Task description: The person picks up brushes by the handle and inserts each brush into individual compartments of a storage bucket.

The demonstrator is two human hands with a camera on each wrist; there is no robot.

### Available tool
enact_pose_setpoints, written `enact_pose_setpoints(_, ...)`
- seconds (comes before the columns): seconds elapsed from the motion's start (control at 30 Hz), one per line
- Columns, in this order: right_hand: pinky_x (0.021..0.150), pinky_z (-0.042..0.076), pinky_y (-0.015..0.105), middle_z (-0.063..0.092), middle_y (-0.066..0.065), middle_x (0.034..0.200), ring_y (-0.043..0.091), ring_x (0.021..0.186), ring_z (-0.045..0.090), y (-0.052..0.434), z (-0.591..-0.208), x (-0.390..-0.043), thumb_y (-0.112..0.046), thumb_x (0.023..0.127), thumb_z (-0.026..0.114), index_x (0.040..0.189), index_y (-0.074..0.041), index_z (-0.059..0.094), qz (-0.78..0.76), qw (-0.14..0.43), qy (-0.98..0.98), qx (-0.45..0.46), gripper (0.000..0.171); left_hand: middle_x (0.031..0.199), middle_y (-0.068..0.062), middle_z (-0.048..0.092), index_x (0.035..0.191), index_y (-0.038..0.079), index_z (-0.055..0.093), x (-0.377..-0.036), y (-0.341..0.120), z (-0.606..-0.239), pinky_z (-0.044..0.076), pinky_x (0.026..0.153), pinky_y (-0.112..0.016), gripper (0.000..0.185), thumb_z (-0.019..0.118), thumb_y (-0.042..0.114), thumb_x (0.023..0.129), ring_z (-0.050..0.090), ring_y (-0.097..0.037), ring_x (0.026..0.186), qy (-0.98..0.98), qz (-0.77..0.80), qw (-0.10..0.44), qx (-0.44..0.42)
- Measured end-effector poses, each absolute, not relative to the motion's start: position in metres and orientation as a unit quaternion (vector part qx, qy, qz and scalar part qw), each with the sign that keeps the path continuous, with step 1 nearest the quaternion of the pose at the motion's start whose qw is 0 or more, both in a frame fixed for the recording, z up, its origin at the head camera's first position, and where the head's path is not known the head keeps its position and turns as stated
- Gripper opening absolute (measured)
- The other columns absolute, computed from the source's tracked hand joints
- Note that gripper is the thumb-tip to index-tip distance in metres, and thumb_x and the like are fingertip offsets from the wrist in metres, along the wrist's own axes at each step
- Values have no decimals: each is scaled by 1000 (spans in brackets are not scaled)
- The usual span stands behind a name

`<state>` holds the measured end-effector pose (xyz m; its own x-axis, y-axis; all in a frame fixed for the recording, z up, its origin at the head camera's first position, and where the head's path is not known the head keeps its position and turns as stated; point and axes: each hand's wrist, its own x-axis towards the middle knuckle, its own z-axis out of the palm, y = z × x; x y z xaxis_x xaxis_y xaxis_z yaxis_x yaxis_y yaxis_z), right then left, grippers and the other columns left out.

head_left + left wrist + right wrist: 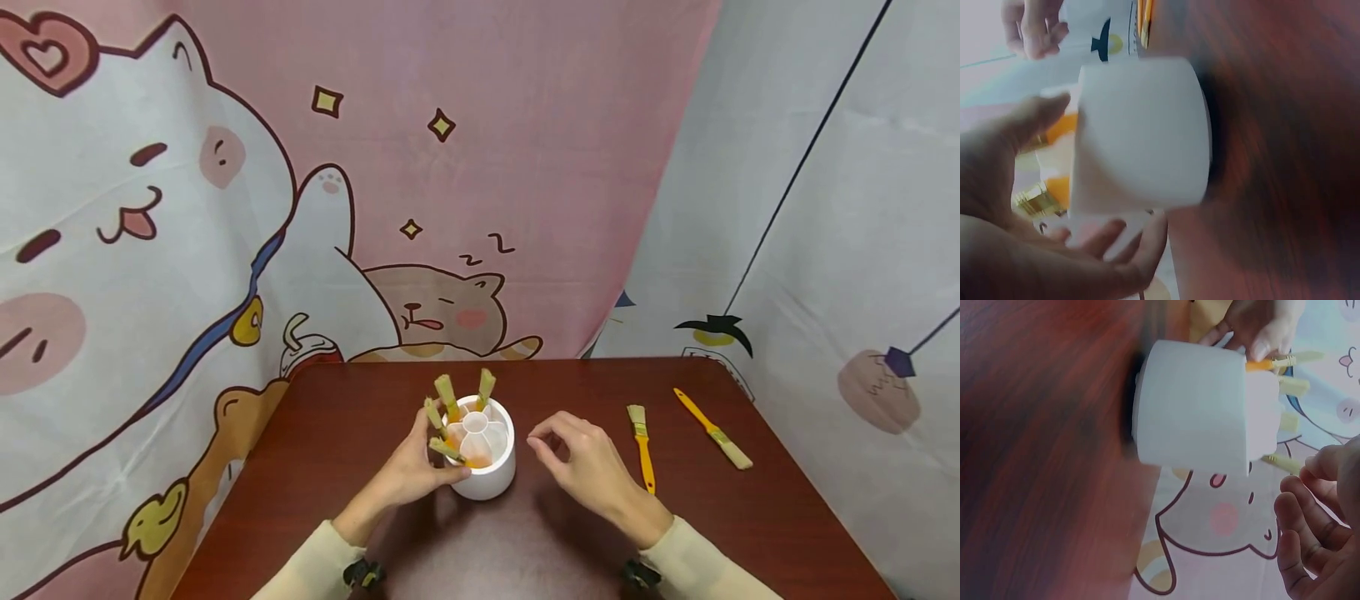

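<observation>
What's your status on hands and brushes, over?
Left hand grips white round plastic brush holder, four yellow-handled brushes inside. Right hand empty, fingers loosely curled, beside holder. Two yellow-handled flat brushes loose on dark wooden table, right side. Nothing in the way.

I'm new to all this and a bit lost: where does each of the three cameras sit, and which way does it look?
Head: worn high, looks down at the table; shows both forearms, left hand, right hand.
Left wrist: looks sideways past the left hand at the white holder.
Right wrist: looks sideways past its curled fingers at the holder.
All views share the holder with brushes.
</observation>
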<state>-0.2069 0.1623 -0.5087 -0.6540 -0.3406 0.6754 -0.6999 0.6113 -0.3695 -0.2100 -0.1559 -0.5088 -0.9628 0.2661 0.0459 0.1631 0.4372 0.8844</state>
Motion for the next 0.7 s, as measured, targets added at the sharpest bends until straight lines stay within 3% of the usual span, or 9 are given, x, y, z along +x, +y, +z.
enact_pose_setpoints(0.2,69,56,23,79,-10,97,6,78,65,178,-506,-211,-7,94,96,105,-20,84,311,287,-860,284,20,162,-27,64,169,6,33,-191,-140,-508,50,124,-67,115,108,23,83,64,-44,152,866,493,-12,82)
enact_pose_setpoints(0.33,68,59,28,79,-9,96,7,77,65,191,-506,-215,-7,95,95,105,-18,85,305,293,-865,270,17,166,-24,59,166,7,36,-185,-130,-511,49,125,-65,113,109,27,81,62,-42,153,871,489,-26,51)
enact_pose_setpoints(0.7,66,52,23,77,-9,94,7,75,64,223,-510,-226,-7,94,96,105,-19,83,274,297,-885,230,20,164,-20,57,164,8,41,-186,-124,-518,50,125,-66,111,109,32,79,63,-43,152,879,474,-42,26)
